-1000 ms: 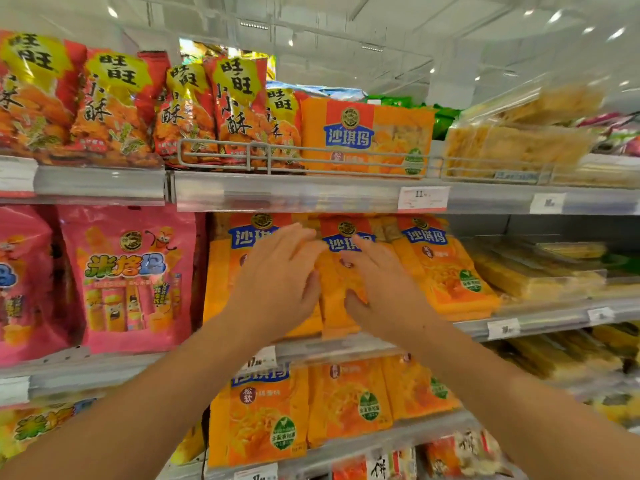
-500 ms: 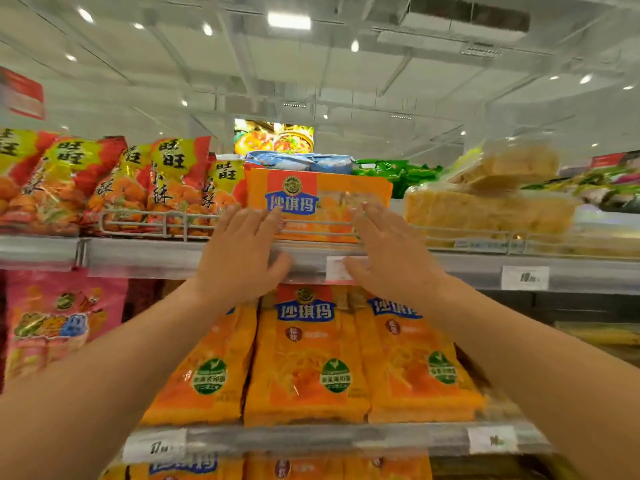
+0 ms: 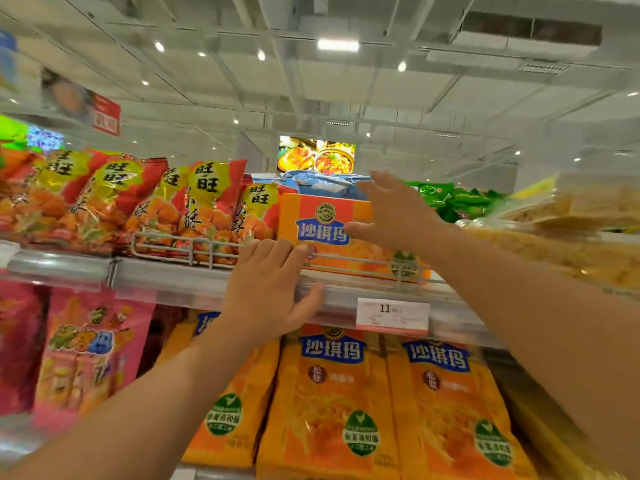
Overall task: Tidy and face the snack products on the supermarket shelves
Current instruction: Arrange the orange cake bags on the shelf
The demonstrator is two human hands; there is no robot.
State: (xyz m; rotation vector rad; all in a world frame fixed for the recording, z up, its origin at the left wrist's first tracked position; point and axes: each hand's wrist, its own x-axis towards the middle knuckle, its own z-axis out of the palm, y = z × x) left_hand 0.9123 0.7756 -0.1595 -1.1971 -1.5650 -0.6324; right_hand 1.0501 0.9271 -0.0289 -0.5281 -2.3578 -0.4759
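— While both arms reach up at the top shelf (image 3: 194, 282), what are the hands doing?

— Left hand (image 3: 268, 292) lies flat, fingers straight and together, against the shelf's front edge. Its fingertips reach the wire rail (image 3: 360, 263), and the thumb sits just under the lip. It holds nothing.

— And the right hand (image 3: 391, 211)?

— Spread wide, fingers apart, in front of the upper right part of the orange box (image 3: 320, 223). The thumb points back toward the blue label. Whether the palm actually touches the box, I cannot tell.

— Where is that box relative to the hands?

— Straight above the left hand's fingertips, behind the rail, upright and facing forward. The right hand covers its right half.

— What else is around?

— Beyond the left hand's little-finger side, red and yellow snack bags (image 3: 204, 206) stand in a row behind the same rail. Behind the right hand's fingertips lies a blue packet (image 3: 322, 183) on top of the box, and past it some green packs (image 3: 453, 200). Over the right forearm are clear-wrapped yellow cakes (image 3: 581, 233), blurred.

— Below?

— Under the left wrist, orange bags (image 3: 330, 403) stand side by side on the lower shelf, with pink bags (image 3: 91, 355) farther off that way. A price tag (image 3: 393, 315) reading 11 hangs on the shelf edge between the two forearms.
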